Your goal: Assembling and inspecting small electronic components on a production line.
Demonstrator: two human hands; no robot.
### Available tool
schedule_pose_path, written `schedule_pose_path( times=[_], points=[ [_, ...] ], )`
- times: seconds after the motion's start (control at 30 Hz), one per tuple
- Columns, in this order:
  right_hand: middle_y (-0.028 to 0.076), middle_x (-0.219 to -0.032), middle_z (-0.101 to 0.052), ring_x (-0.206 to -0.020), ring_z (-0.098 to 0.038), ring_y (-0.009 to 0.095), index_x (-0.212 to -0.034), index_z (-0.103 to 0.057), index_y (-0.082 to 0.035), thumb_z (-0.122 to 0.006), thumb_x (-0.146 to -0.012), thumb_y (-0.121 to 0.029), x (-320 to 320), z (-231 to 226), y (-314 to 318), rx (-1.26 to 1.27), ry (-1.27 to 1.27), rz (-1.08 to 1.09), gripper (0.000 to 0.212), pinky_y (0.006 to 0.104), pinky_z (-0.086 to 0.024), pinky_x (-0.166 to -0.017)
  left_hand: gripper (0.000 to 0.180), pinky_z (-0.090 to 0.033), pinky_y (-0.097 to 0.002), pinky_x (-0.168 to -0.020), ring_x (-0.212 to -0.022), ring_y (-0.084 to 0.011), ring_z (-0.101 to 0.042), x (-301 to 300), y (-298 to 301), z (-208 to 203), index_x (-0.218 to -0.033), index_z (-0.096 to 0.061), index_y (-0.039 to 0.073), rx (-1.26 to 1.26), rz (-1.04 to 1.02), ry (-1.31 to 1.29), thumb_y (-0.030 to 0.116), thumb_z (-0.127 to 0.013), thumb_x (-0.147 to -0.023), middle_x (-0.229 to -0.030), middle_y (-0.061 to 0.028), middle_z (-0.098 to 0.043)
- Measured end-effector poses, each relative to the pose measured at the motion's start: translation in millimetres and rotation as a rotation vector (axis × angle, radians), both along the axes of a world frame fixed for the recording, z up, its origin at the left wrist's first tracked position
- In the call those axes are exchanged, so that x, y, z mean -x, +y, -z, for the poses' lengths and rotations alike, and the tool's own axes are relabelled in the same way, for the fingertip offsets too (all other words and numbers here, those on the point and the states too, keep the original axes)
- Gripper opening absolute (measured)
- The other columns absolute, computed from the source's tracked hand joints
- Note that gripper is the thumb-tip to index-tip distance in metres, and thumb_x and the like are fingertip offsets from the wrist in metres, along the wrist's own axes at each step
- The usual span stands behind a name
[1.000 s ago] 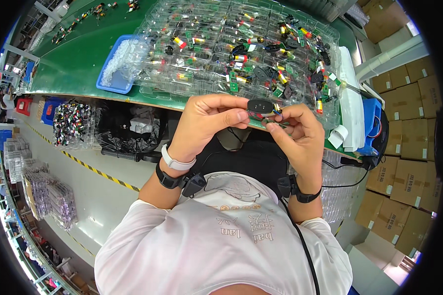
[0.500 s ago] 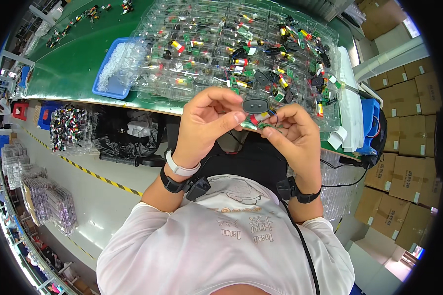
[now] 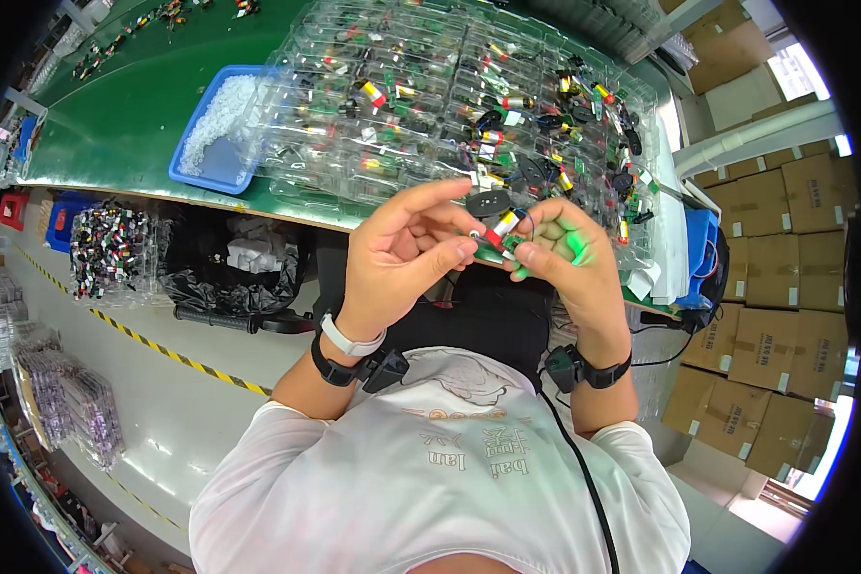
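Trays (image 3: pixel 402 105) cover the surface (image 3: pixel 115 124) mid to right; bin (image 3: pixel 215 134) just left of them. Boxes (image 3: pixel 784 258) stacked far right. Bags (image 3: pixel 105 249) on floor below surface edge, left. Both hands w/ small part (image 3: pixel 488 204) betw. them, in front of trays.

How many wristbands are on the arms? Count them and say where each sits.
3: a white band and a black band on the left wrist, one black band on the right wrist. None seem hidden.

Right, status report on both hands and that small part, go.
Left hand and right hand both pinching a small wired part with a black cap. Held above the green table's edge. Nothing between hands.
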State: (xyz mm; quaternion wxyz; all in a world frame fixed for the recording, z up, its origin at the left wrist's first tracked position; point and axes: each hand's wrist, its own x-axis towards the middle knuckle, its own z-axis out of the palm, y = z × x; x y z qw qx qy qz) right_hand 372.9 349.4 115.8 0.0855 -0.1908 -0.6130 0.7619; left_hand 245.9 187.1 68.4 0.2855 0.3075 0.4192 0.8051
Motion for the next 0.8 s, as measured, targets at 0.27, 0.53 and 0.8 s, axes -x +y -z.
schedule_pose_path(
  times=[0.27,0.53,0.8],
  points=[
    [0.005,-0.092,-0.063,-0.077,-0.065,0.011,-0.103,-0.055,-0.002,-0.066,-0.088,-0.010,29,-27,14,-0.021,-0.066,-0.028,0.020,0.0211,-0.056,-0.065,0.038,-0.054,-0.0269,-0.069,-0.080,-0.0142,-0.064,16,-27,4,-0.127,-0.052,-0.002,-0.009,-0.005,-0.070,0.000,-0.060,-0.090,-0.102,-0.0134,-0.065],
    [0.014,-0.121,-0.061,-0.098,-0.066,0.017,-0.126,-0.049,0.007,-0.060,-0.094,-0.012,159,-79,162,-0.086,0.099,0.038,0.038,0.0188,-0.057,-0.080,0.031,-0.050,-0.0219,-0.073,-0.083,-0.0078,-0.060,25,-58,14,-0.126,-0.054,0.001,0.076,0.023,-0.081,0.008,-0.058,-0.095,-0.103,-0.0072,-0.064],
    [0.014,-0.129,-0.058,-0.106,-0.063,0.024,-0.138,-0.047,-0.010,-0.065,-0.087,-0.010,212,-63,81,-1.282,0.082,-0.382,0.055,0.0376,-0.054,-0.086,0.023,-0.050,-0.0222,-0.073,-0.082,-0.0075,-0.061,23,-85,31,-0.117,-0.061,0.002,0.213,-0.015,-0.105,0.010,-0.058,-0.096,-0.096,-0.0053,-0.066]
  ],
)
